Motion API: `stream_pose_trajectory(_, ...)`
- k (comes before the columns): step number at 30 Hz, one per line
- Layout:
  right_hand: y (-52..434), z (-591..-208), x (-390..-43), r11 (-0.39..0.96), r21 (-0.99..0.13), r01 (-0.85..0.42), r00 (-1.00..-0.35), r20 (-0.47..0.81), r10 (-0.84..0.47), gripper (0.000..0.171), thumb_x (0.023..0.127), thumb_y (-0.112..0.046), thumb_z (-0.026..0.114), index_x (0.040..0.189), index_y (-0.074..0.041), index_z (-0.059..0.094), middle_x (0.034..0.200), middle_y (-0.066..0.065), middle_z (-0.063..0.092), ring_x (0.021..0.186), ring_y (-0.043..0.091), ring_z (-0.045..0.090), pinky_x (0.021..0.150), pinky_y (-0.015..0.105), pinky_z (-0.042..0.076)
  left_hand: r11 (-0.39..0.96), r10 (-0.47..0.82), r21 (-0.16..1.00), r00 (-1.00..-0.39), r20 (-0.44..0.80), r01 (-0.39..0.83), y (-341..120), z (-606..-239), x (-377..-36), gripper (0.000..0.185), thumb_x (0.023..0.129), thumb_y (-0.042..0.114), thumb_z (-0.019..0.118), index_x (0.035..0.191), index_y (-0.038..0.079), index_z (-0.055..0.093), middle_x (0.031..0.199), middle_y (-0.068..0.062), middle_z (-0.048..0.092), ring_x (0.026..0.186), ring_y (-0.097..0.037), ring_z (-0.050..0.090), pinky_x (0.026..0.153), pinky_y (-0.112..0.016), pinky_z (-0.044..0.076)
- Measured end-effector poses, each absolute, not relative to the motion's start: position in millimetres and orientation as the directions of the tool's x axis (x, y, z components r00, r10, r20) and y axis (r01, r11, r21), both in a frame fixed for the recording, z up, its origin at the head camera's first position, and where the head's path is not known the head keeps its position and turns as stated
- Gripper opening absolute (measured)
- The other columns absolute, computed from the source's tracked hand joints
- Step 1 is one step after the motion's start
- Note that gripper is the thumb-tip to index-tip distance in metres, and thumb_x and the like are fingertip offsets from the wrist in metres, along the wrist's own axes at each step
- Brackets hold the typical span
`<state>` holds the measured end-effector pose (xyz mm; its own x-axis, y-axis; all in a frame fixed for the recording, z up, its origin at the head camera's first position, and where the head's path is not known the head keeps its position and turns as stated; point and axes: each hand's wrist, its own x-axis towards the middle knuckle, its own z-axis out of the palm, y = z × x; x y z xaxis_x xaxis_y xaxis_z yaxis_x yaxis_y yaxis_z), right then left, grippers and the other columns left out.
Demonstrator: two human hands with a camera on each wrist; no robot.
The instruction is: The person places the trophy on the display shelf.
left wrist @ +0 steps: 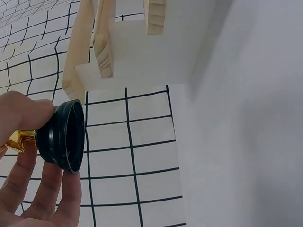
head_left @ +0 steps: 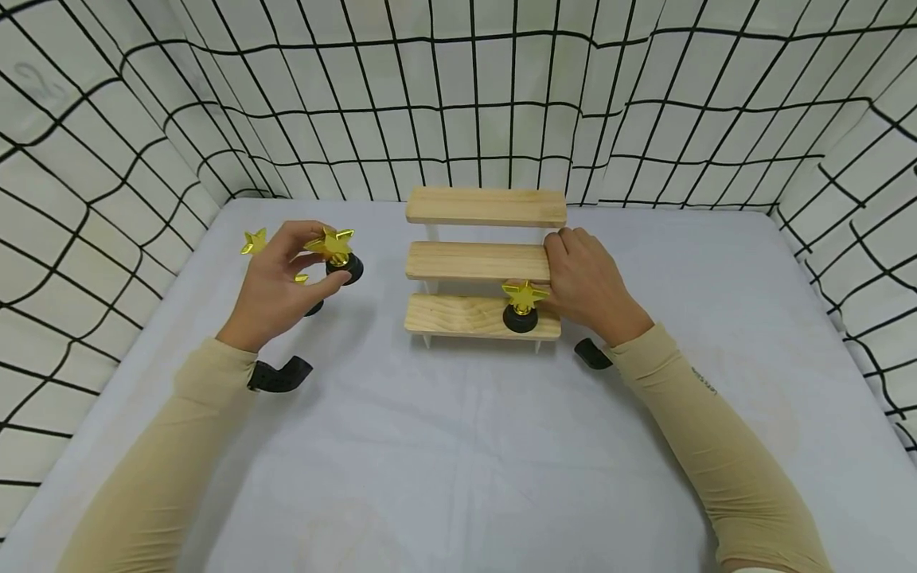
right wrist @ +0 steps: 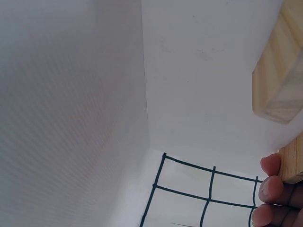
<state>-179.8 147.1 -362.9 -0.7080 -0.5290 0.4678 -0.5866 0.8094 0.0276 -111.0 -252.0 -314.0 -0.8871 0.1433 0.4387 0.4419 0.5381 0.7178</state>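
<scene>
My left hand point(head_left: 275, 282) holds a small gold star trophy point(head_left: 335, 247) off the table, left of the rack. In the left wrist view, thumb and fingers surround its black hollow base point(left wrist: 59, 137). At the right side of a three-step wooden rack point(head_left: 476, 261), my right hand point(head_left: 591, 280) grips the end of the middle board; the right wrist view has its fingertips point(right wrist: 271, 189) against the wood. Another star trophy point(head_left: 523, 298) stands upright at the right of the lowest board. Behind my left hand are a gold star point(head_left: 254, 241) and a mostly hidden black-based trophy point(head_left: 314, 309).
A white cloth covers the table point(head_left: 458, 446). Black wire grid point(head_left: 473, 103) lines the white walls at the back and both sides. White supports hold up the rack's boards. Black wrist-worn pieces point(head_left: 281, 376) stick out near both cuffs.
</scene>
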Motion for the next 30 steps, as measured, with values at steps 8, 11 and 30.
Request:
stream_pose_trajectory(8,148.6,-364.4,-181.6,0.794,0.036,-0.607,-0.676,0.502,-0.54,0.083,0.089,-0.075,0.062,0.101,0.007,0.056,0.087,0.019,0.06,0.075,0.033,0.053,0.064,0.041,0.048,0.487,0.212,0.71,-0.857,0.47,0.509,-238.6,-316.4,-117.9,0.055,0.08,-0.014,0.08,0.128,-0.003,0.056,0.124,0.021,0.058,0.112,0.0,0.061,0.102,-0.008,0.052)
stream_pose_trajectory(11,148.8,-365.1,-182.0,0.791,0.045,-0.61,-0.668,0.508,-0.544,0.091,0.092,-0.081,0.038,0.102,0.007,0.057,0.088,0.019,0.061,0.075,0.032,0.053,0.065,0.041,0.048,0.481,0.234,0.707,-0.853,0.466,0.518,-233.9,-317.1,-119.8,0.055,0.08,-0.013,0.08,0.128,-0.002,0.056,0.124,0.021,0.058,0.114,0.001,0.061,0.102,-0.009,0.052)
stream_pose_trajectory(30,148.6,-364.6,-180.9,0.8,0.032,-0.6,-0.691,0.483,-0.538,0.085,0.092,-0.075,0.054,0.107,0.008,0.057,0.092,0.019,0.061,0.077,0.031,0.053,0.066,0.04,0.048,0.466,0.38,0.671,-0.815,0.437,0.577,-203.4,-323.0,-120.1,0.055,0.081,-0.007,0.083,0.129,0.0,0.056,0.128,-0.012,0.064,0.109,0.007,0.06,0.102,-0.008,0.052)
